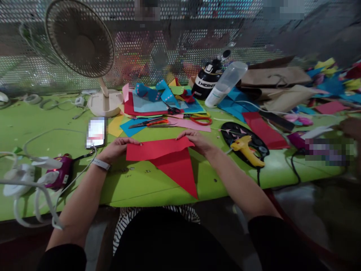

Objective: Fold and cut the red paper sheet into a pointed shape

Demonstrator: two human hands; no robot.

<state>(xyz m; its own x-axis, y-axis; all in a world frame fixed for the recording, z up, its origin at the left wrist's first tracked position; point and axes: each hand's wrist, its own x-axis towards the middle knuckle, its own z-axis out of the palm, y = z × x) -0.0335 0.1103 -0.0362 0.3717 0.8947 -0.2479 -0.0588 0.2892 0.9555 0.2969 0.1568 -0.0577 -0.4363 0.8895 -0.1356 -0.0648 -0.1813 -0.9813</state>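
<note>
A folded sheet of red paper [160, 152] is stretched between my hands, just above the green table's front part. Its upper part makes a horizontal band, and a triangular flap points down toward the table's front edge. My left hand [120, 146] pinches the upper left corner. At the upper right, my right hand [194, 141] grips the other end, with part of its fingers behind the paper. Beyond the paper lie orange-handled scissors [158, 122] and a pink paper strip [188, 124]. A yellow glue gun [248, 150] rests on a black tray [229, 130] to the right.
A fan [104, 101] stands at the back left, with a phone [96, 131] in front. Corded purple power strips [60, 173] lie at left and right. Behind are stacked coloured papers [138, 103], a black bottle [207, 81] and a leaning clear bottle [227, 84].
</note>
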